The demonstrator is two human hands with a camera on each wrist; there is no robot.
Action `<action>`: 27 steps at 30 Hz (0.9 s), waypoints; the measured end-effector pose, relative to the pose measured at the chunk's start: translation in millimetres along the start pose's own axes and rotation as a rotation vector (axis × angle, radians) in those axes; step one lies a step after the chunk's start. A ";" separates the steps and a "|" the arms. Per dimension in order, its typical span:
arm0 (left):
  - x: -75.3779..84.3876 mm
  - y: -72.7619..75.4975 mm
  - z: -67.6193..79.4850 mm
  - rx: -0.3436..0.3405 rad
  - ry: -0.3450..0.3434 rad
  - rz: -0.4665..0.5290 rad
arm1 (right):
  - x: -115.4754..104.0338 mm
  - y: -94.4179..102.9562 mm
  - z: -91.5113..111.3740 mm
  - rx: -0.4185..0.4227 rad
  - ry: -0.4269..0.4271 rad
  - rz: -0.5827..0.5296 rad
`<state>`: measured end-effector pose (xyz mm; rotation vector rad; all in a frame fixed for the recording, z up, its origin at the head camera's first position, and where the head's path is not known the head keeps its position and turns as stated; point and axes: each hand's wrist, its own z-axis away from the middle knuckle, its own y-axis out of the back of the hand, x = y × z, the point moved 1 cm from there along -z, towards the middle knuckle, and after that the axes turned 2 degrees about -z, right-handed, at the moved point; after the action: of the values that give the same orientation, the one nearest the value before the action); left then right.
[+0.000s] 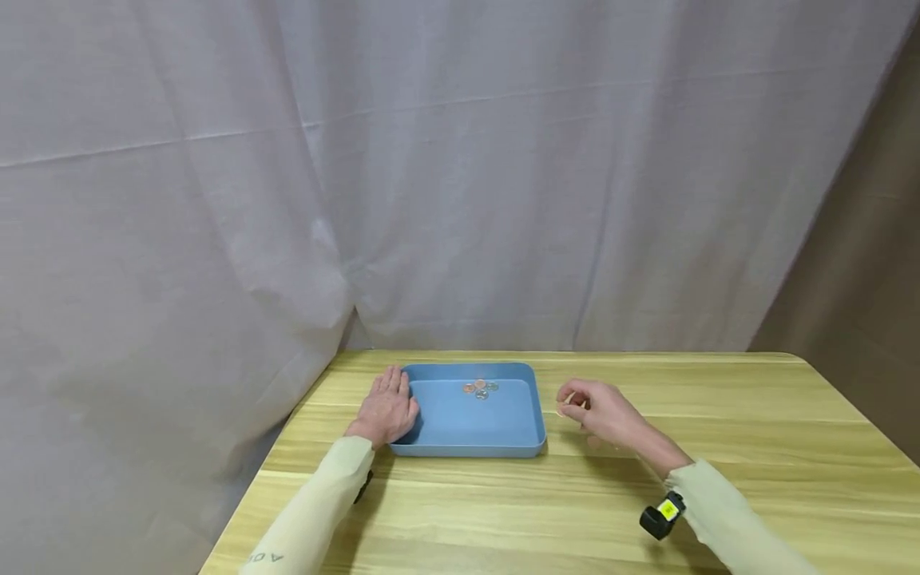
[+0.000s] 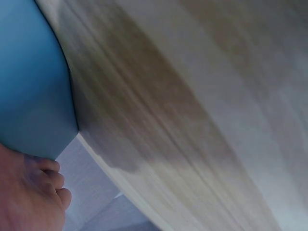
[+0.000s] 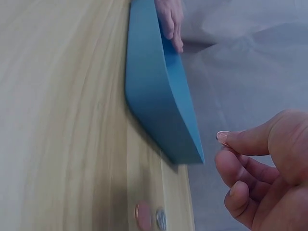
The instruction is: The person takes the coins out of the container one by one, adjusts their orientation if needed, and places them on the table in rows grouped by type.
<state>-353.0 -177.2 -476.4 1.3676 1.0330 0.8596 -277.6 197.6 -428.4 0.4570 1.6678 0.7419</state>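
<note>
A blue rectangular tray (image 1: 467, 451) sits on the wooden table, with several copper and silver coins (image 1: 481, 389) grouped toward the back of its floor. Along the tray's left rim rests my left hand (image 1: 388, 406), fingers straight and pointing away from me. My right hand (image 1: 600, 411) is raised just past the tray's right side. Its thumb and forefinger pinch a small copper-coloured coin (image 1: 560, 412), mostly covered by the fingertips. Below that hand, the right wrist view has a copper coin (image 3: 143, 215) and a silver coin (image 3: 161, 219) on the table, side by side.
The wooden table (image 1: 460, 511) reaches back to a grey curtain (image 1: 467, 200) hanging behind its far edge. A black device with a yellow label (image 1: 663, 514) is strapped at my right wrist.
</note>
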 end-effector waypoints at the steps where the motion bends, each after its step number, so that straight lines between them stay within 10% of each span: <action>1: 0.6 0.1 -0.4 -0.001 -0.002 -0.004 | 2.8 3.0 2.9 0.003 0.004 0.012; 27: -1.1 -0.5 0.1 -0.007 0.008 -0.028 | 73.2 37.4 35.6 0.047 -0.015 0.063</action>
<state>-353.4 -178.3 -476.8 1.3417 1.0520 0.8475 -263.4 280.5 -459.0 0.5494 1.6658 0.7442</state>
